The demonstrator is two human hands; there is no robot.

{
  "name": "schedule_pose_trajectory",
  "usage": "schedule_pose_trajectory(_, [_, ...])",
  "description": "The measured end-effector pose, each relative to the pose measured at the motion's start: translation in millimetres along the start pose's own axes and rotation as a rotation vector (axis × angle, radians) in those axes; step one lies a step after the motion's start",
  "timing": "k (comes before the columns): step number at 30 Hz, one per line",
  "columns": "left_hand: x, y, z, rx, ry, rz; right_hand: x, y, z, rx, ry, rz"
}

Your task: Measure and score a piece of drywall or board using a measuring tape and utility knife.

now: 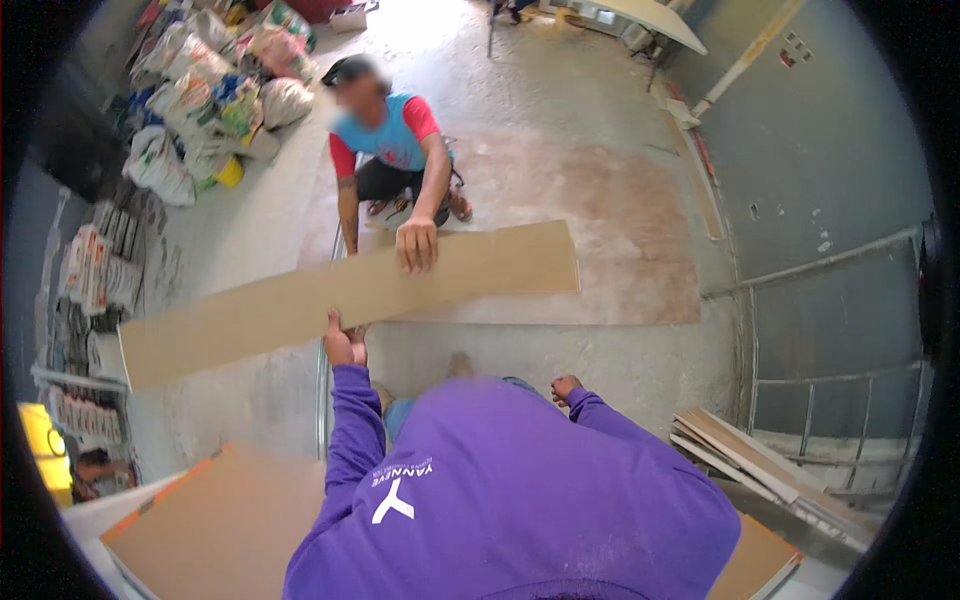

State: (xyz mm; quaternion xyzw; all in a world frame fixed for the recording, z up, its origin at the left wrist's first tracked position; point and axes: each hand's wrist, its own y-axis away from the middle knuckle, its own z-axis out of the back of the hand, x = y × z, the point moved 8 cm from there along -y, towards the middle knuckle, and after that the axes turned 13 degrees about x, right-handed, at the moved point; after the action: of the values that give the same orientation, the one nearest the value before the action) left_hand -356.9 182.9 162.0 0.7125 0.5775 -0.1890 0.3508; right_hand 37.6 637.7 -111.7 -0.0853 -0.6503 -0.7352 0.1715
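Note:
A long, narrow plasterboard strip [480,265] with a brown face and pale cut ends spans the view in front of me, its right end farther away than its left. My left hand [346,346] grips its near edge, thumb on the upper face and fingers partly hidden. Across from me a crouching person in a blue and red shirt has one hand [417,246] over the far side of the strip. That person's other hand is hidden behind it. Off to the right, apart from the strip, my right hand [566,388] is curled closed; its inside is hidden.
A large brown sheet [640,220] lies on the floor beyond the strip. Filled sacks [190,110] are heaped at far left. Stacked board pieces [765,465] lie at right, near a metal frame [812,380]. Brown boards [220,525] stand close at lower left.

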Motion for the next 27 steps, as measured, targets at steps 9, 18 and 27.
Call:
schedule_pose_trajectory(9, [-81, 21, -18, 0.014, -0.004, -0.086, 109, 36, -13, 0.011, -0.197, 0.041])
schedule_pose_trajectory(18, [-118, 40, 0, 0.051, -0.067, -0.254, 163, 23, -20, 0.132, 0.411, 0.387])
schedule_pose_trajectory(27, [-129, 20, 8, 0.042, 0.392, -0.521, 91, -72, 4, -0.071, 1.427, 0.764])
